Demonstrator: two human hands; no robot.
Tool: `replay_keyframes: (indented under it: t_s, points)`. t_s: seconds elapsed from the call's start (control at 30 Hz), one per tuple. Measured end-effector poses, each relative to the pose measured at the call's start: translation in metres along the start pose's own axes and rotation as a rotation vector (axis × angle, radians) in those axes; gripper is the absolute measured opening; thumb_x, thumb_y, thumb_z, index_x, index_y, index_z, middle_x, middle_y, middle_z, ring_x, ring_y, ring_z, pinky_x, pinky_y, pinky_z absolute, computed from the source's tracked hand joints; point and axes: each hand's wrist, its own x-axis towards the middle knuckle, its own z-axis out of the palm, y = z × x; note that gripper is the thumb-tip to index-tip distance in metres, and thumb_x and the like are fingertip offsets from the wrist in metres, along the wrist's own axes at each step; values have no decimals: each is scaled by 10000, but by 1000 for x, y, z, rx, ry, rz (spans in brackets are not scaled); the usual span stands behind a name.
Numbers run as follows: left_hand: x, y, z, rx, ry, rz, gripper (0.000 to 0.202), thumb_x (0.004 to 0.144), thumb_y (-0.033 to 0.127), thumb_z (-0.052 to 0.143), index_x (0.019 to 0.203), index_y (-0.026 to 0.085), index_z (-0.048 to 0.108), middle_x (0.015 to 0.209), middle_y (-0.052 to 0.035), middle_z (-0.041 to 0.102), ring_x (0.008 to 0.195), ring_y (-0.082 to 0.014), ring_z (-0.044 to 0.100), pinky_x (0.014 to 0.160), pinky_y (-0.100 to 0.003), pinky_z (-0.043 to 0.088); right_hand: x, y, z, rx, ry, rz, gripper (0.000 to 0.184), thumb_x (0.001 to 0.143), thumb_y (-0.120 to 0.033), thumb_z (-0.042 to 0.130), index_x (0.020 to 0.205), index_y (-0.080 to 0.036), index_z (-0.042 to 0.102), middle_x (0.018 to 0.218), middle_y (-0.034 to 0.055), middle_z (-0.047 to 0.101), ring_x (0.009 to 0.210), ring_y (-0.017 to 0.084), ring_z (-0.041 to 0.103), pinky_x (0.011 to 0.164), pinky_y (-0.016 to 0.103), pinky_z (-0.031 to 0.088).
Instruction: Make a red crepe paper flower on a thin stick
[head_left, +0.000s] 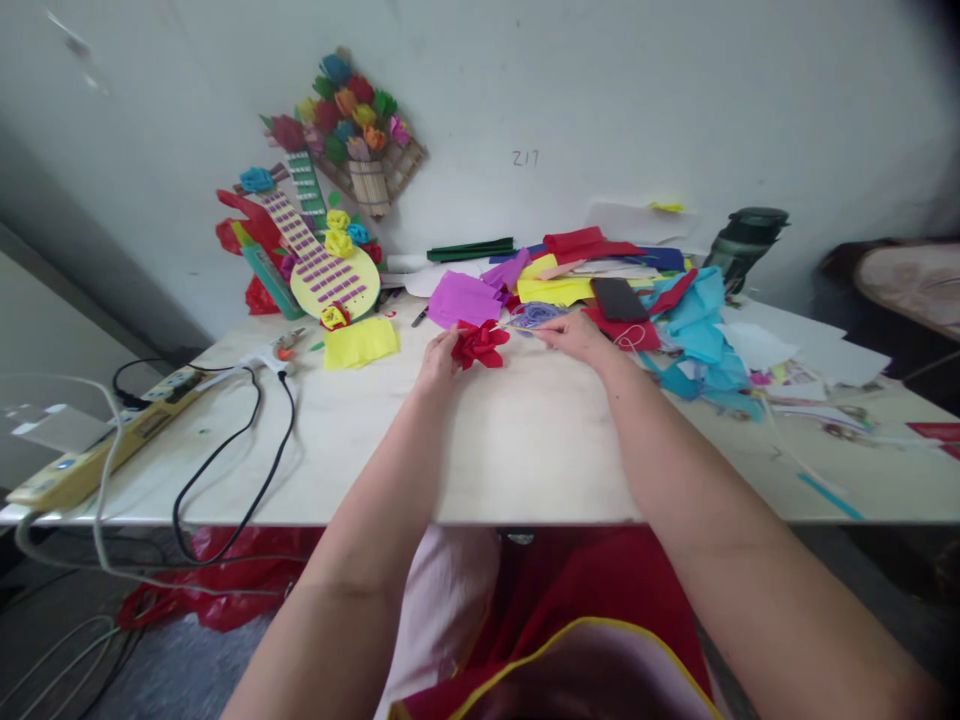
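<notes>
A red paper flower (pixel 480 345) lies on the pale table (pixel 517 450) near its far side. My left hand (pixel 439 362) is closed on the flower's left edge. My right hand (pixel 574 335) reaches just right of the flower, its fingers curled on something small that I cannot make out, beside a lilac rolled paper piece (pixel 534 314). A purple sheet (pixel 465 298) lies right behind the flower.
Heaps of coloured paper (pixel 694 320) cover the back right, with a dark bottle (pixel 742 245). A yellow sheet (pixel 361 343) and a paper guitar craft (pixel 326 270) sit at the left. A power strip (pixel 105 440) and cables (pixel 232 455) run along the left edge.
</notes>
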Motion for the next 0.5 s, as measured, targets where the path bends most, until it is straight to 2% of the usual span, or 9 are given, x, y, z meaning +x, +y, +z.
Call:
replay_keyframes:
  t_s: [0.13,0.3,0.4,0.5]
  points:
    - [-2,-2,5,-101,-56,18,305,752,363,652,940,126,624,712,-31,653,621,-110,579,513,-219,337,-2,-16,6,173,54,33,365,738,-471,577,788,-154,751,584,20,651,531,124,540,551,264,441]
    - [-6,-1,10,-184,-120,47,251,778,296,623,975,142,635,854,-59,679,828,-147,613,642,-226,408,-2,-38,14,359,118,162,273,708,-372,620,793,-136,725,840,77,725,813,168,642,758,286,482]
    - [-10,0,15,-190,-165,33,266,795,316,608,1008,158,635,910,-62,681,860,-149,600,669,-229,421,0,-42,21,462,115,214,378,701,-463,620,850,-129,716,832,81,725,808,172,652,739,280,486]
    - [-14,3,20,-165,-206,-5,271,824,327,567,1039,174,626,987,-62,667,868,-144,588,714,-237,437,3,-39,28,465,79,183,463,714,-549,578,878,-135,703,756,64,715,727,163,655,664,260,486]
